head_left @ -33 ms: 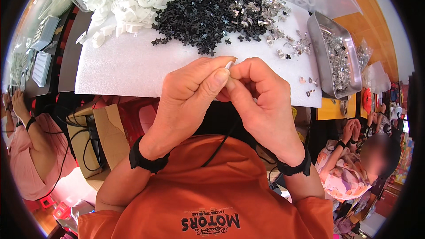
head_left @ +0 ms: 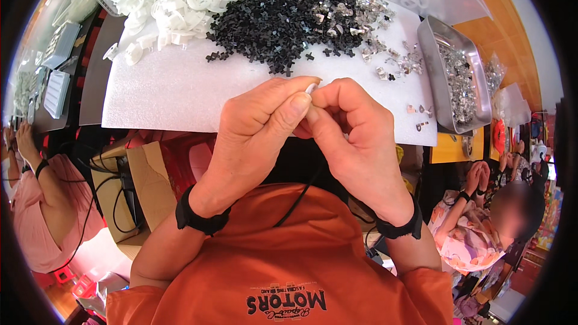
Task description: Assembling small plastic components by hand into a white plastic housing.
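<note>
Over the near edge of the white foam sheet (head_left: 180, 93), both hands meet fingertip to fingertip. My left hand (head_left: 253, 126) pinches a small white plastic part (head_left: 311, 89), and only a sliver of it shows between thumb and index finger. Pressed against the same spot is my right hand (head_left: 364, 135), its thumb and bent index finger closed; what they grip is hidden. Just beyond the fingers spreads a heap of small black cross-shaped pieces (head_left: 277, 30). White translucent plastic parts (head_left: 180, 0) are piled at the far left, and small shiny metal clips (head_left: 391, 63) lie scattered at the right.
A metal tray (head_left: 430, 54) of shiny clips stands along the right side. Left of the sheet are stacked light-coloured trays (head_left: 55, 93). An open cardboard box (head_left: 147, 174) with black cables sits below the table at left. Other people (head_left: 51, 210) sit on both sides.
</note>
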A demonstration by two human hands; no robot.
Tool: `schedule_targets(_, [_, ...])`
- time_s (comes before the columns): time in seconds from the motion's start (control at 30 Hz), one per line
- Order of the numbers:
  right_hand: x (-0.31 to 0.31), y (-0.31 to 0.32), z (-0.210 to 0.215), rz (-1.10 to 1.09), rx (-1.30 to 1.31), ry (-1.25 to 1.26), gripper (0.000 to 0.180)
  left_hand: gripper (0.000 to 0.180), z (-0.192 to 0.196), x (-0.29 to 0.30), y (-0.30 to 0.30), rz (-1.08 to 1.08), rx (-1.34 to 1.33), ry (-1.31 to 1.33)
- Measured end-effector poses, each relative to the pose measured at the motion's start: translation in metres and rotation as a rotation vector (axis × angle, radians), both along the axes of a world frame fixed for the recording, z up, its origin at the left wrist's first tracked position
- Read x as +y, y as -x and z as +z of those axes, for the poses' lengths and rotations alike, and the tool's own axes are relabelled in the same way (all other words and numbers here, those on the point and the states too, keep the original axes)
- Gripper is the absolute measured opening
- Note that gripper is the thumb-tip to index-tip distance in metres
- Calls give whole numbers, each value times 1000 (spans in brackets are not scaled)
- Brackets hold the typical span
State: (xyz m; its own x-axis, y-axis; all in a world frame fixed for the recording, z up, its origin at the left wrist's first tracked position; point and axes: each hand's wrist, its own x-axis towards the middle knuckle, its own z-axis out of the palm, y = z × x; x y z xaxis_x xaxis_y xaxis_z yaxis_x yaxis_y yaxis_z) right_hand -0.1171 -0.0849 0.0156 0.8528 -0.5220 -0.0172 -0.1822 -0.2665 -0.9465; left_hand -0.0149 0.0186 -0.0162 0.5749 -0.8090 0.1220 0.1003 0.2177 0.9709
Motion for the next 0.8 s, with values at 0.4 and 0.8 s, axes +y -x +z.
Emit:
schedule_targets(0.4, [3,-4,11,5,60,-85,4,34,2,3,-2,-48,146,17])
schedule_targets(0.8, [-69,-19,57,143,268,326,14,30,6,7,-9,-119,257,-7])
